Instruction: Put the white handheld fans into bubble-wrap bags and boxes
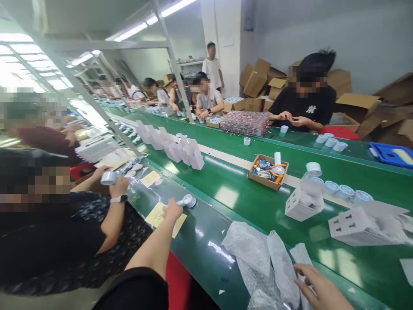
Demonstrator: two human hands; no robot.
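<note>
Left hand (pixel 173 210) grasping a round-headed pale part (pixel 189 200)
The part juts past its fingers, near yellow paper (pixel 156 215); the right hand (pixel 319 287), fingers parted, is at translucent packing sleeves (pixel 280 267); cannot tell whether gripping.

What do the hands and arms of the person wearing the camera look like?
The left hand has no glove, and its wrist shows no watch or bracelet. A plain black sleeve covers the upper part of that arm, leaving the forearm bare. The right hand has no glove either; no sleeve shows there, as the picture cuts that arm off.
</note>
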